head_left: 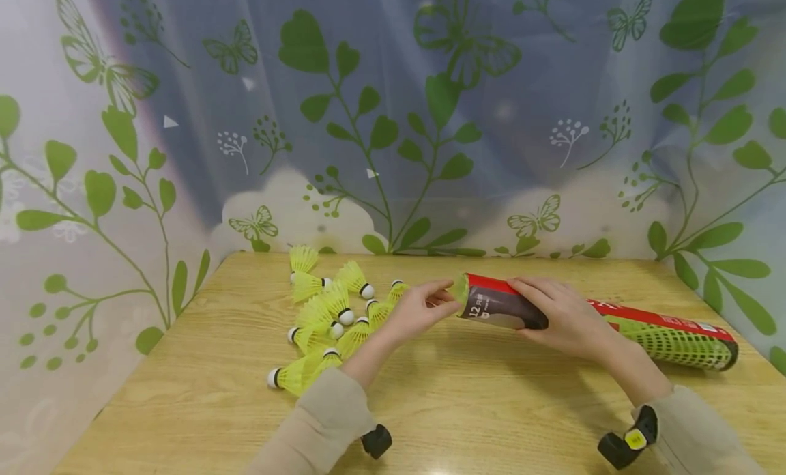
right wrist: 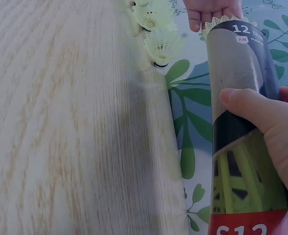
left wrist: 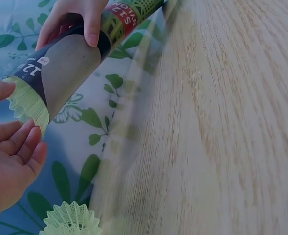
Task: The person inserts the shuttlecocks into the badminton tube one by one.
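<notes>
My right hand (head_left: 568,318) grips a shuttlecock tube (head_left: 666,335) round its middle, its thumb lying along the near side. The tube is red, black and see-through, with its mouth raised and pointing left. A yellow-green shuttlecock (left wrist: 26,100) pokes out of that mouth, skirt edge outward; its cork is hidden inside. At the mouth, my left hand (head_left: 420,308) has its fingers loosely bent and its thumb by the skirt. Fingertips (left wrist: 33,129) lie close to the skirt rim; whether they touch it I cannot tell.
Several loose yellow shuttlecocks with white corks, one of them a front shuttlecock (head_left: 295,374), lie on the wooden table (head_left: 202,400) to the left. A leaf-patterned curtain (head_left: 393,120) hangs behind the table and at both sides.
</notes>
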{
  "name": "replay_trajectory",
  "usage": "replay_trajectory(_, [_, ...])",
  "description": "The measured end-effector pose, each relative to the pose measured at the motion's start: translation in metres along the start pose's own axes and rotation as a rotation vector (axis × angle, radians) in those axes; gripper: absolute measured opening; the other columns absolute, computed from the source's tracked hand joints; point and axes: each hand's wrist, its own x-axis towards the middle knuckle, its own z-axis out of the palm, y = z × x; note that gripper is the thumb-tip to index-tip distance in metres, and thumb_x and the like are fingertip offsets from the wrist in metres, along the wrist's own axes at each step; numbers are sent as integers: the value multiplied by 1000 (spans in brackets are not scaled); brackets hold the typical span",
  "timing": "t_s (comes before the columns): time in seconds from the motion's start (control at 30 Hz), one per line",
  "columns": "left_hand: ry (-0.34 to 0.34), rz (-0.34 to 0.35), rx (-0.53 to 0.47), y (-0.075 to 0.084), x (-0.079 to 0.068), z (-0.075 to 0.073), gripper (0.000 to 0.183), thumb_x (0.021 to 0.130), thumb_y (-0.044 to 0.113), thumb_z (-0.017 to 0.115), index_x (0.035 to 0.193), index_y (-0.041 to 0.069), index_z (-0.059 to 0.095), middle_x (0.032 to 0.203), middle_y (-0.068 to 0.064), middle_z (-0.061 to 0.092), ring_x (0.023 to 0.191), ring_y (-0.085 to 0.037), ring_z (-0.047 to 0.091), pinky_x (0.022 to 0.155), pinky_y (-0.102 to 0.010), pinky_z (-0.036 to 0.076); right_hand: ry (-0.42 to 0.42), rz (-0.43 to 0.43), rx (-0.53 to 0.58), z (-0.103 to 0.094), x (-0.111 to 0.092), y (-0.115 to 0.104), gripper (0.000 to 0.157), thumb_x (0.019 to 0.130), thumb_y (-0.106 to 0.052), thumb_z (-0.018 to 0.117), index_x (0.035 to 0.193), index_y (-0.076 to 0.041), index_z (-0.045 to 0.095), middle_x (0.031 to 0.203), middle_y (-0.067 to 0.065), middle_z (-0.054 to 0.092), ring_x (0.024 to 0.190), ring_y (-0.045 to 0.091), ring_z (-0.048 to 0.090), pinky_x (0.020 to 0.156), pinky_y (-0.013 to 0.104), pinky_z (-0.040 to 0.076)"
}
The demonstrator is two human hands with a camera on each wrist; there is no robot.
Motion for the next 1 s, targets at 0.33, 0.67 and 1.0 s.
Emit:
replay_trajectory(0.33, [-10,-43,-29,1,1,-6,51,84,20,70,130,6,53,100,-4,66,91,-16,59,77,-26,49,24,-32,-15,0,2,0,78,85,-65,36,130,-4,51,118,15,59,102,33,57,79,53,45])
replay_trajectory(0.67, [-43,-56,-85,-1,7,-1,55,87,17,67,136,3,46,113,-8,63,103,-21,58,87,-31,49,6,-17,-9,1,2,0,80,84,-67,34,129,-3,52,118,16,58,103,33,56,80,52,44])
replay_trajectory(1.0, [-92,-31,-106,3,9,4,60,86,10,65,139,-3,40,122,-16,58,107,-25,56,86,-27,48,3,-36,-7,1,-1,1,73,75,-46,75,129,-3,52,118,16,58,103,33,56,80,52,44])
